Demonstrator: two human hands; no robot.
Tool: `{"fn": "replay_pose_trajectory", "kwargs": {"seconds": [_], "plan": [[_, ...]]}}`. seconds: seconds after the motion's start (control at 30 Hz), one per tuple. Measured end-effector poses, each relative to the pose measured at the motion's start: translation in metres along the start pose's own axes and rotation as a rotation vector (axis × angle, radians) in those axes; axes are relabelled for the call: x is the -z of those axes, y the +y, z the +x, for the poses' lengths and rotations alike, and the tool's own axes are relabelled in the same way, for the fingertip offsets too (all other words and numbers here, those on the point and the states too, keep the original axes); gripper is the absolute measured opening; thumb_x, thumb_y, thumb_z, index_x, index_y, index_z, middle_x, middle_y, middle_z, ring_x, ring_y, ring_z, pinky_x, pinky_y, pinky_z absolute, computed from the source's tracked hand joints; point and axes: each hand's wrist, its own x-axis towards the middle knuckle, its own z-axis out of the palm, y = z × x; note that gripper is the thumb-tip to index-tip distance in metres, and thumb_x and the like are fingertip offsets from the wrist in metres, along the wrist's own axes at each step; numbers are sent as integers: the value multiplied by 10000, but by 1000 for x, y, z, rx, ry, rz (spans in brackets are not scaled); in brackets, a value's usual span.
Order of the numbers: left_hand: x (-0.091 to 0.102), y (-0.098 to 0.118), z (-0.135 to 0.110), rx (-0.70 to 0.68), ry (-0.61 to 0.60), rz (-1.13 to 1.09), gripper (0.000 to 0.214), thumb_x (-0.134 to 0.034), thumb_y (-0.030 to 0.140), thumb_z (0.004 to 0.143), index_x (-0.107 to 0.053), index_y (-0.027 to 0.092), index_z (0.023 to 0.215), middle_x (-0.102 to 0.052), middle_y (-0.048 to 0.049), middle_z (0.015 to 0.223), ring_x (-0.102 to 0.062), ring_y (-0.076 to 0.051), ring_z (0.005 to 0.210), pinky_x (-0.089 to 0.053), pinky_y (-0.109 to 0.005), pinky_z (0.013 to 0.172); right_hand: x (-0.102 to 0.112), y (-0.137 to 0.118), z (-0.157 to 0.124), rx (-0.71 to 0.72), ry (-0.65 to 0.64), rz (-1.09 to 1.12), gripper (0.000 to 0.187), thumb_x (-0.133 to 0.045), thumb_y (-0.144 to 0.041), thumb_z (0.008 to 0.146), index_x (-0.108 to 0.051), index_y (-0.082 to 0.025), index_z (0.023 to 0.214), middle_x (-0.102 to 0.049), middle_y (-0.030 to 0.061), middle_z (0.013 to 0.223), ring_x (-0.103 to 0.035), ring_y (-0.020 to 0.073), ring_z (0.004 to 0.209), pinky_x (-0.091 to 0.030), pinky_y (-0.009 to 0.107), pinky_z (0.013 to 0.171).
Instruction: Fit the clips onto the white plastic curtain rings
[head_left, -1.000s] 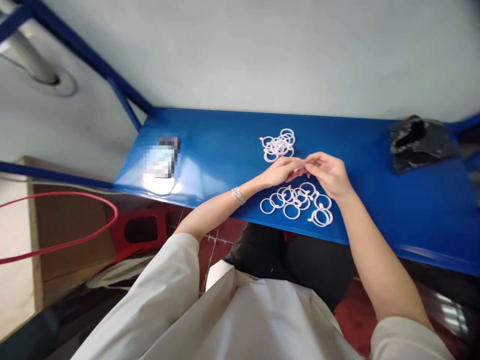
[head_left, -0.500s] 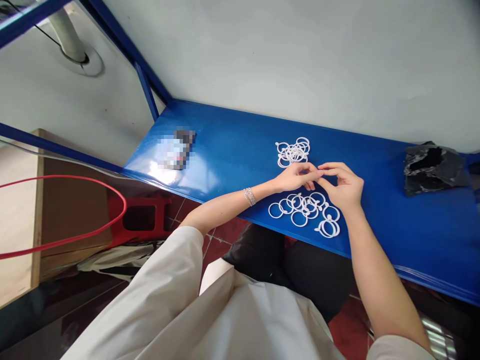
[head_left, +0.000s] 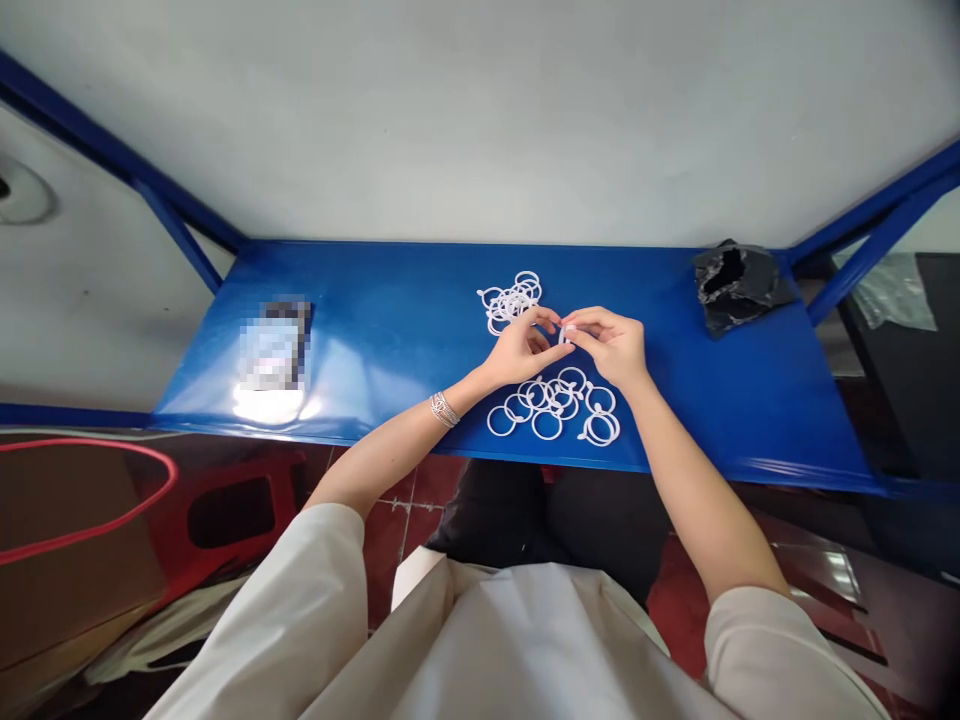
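Note:
Between my two hands is a white curtain ring, seen nearly edge-on and partly covered by fingers. My right hand pinches it between thumb and fingertips. From the other side, my left hand closes its thumb and index finger on the same ring. Just beyond my left hand lies a heap of white rings, each with a small tab. Nearer to me, several more loose rings spread over the blue table, some overlapping.
A phone-like object, blurred out, lies on the table's left side. At the back right sits a crumpled black plastic bag. Blue frame bars rise at both ends. A red stool stands below on the left.
My view has swung to the right, so the table looks level. The hands have drawn slightly apart at the fingertips, and a white ring now shows between them.

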Motion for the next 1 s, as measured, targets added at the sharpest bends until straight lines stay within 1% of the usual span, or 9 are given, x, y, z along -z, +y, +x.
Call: {"fn": "replay_pose_trajectory", "kwargs": {"seconds": [0.1,0.3,0.37,0.47,0.53,0.63,0.7,0.8,1.0], "plan": [[0,1,-2,1,-27,15,632,-987,525,800,-634,190,1203,-723,-83,1168,-734,-111,711,-571,-246,626,-1,0,-1,-17,-20,30,189,-980,-392,809,-859,-251,848,-818,71,1001,-798,250,943,-693,484,977],[-1,-5,-2,-47,-19,-14,673,-935,518,861,-678,165,1373,-770,-171,1317,-802,-162,827,-649,-269,701,-1,6,1,-59,-18,58,314,-1015,-513,749,-865,-256,851,-770,79,1137,-774,244,960,-694,518,995],[-1,-6,-3,-58,-45,-8,646,-902,525,896,-705,140,1376,-809,-164,1224,-816,-192,852,-671,-299,731,-2,7,1,-61,-20,47,331,-1017,-535,736,-869,-262,849,-765,82,1145,-770,256,992,-685,519,996],[0,-4,-4,-97,-87,58,598,-833,513,961,-731,111,1392,-835,-120,1034,-799,-196,819,-682,-336,773,-3,7,1,-58,-19,35,311,-1014,-527,739,-873,-267,831,-787,80,1082,-766,259,975,-675,506,971],[1,-1,-5,-136,-91,116,581,-804,494,983,-735,103,1407,-841,-116,1022,-781,-190,806,-677,-347,795,-4,6,0,-55,-14,34,267,-1008,-492,746,-878,-268,813,-809,75,1027,-768,256,948,-664,490,958],[1,3,-7,-166,-88,198,501,-750,485,1017,-765,102,1339,-844,-121,1024,-760,-187,789,-658,-350,794,-6,4,-1,-46,14,31,197,-999,-434,745,-884,-279,784,-828,62,965,-773,258,942,-646,467,945],[0,5,-8,-179,-90,230,444,-704,487,1045,-781,112,1270,-839,-118,1016,-750,-189,786,-641,-348,778,-7,4,-1,-54,28,28,194,-1002,-430,730,-882,-282,768,-829,56,939,-771,259,931,-645,459,928],[-1,5,-8,-193,-105,234,412,-644,491,1079,-777,135,1241,-822,-112,1020,-740,-197,827,-626,-347,776,-8,2,-1,-71,23,22,212,-999,-442,720,-875,-274,758,-829,57,942,-768,257,918,-655,455,906],[1,0,-6,-244,-112,220,394,-668,509,1074,-788,148,1176,-738,-100,1027,-674,-193,890,-606,-329,775,-8,-3,-2,-44,10,-15,199,-975,-440,761,-876,-268,770,-840,58,970,-771,254,924,-654,451,904]]}}
